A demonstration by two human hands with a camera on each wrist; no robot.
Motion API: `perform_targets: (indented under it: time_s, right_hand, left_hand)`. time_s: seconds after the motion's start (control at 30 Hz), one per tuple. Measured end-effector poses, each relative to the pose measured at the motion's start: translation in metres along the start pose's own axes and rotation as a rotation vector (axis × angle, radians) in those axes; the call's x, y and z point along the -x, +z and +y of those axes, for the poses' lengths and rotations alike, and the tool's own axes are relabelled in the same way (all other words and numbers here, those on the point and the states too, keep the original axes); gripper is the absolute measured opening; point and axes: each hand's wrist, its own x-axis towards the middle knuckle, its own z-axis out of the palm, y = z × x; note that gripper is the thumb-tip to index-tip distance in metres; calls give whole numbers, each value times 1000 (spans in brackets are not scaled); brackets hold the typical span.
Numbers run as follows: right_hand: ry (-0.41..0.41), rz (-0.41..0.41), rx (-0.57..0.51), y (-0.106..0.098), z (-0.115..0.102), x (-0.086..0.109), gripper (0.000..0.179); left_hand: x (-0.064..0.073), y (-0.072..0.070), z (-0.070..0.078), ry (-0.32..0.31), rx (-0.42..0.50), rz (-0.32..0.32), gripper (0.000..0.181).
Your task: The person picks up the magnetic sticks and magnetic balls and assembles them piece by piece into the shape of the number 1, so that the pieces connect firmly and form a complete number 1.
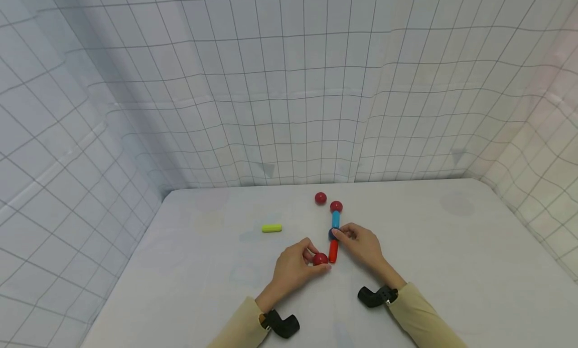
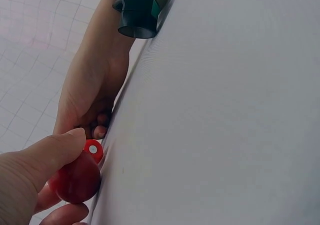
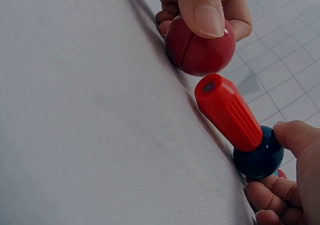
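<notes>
My left hand (image 1: pixel 293 265) pinches a red ball (image 1: pixel 320 258) between thumb and fingers, close beside the free end of a red rod (image 1: pixel 333 251). In the right wrist view that rod's end shows a small round metal spot. My right hand (image 1: pixel 363 245) grips a dark blue ball (image 3: pixel 259 155) at the rod's other end. From the blue ball a light blue rod (image 1: pixel 336 219) runs away from me to another red ball (image 1: pixel 336 206), forming one straight chain along the white table.
A loose red ball (image 1: pixel 320 198) lies near the chain's far end. To the left sits a yellow-green rod (image 1: pixel 272 228). Behind the white table (image 1: pixel 203 268) hangs a white cloth with a grid pattern (image 1: pixel 289 87), which also covers both sides.
</notes>
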Motion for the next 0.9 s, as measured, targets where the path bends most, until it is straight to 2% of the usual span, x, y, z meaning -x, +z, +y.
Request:
perform_targets:
  time_s: [0.27, 0.9]
  right_hand:
    - [-6, -2, 7, 1, 1, -1, 30]
    - [-6, -6, 13, 1, 4, -1, 29]
  left_hand:
    - [1, 0, 2, -17, 8, -18, 36]
    - [2, 1, 4, -10, 28, -40, 37]
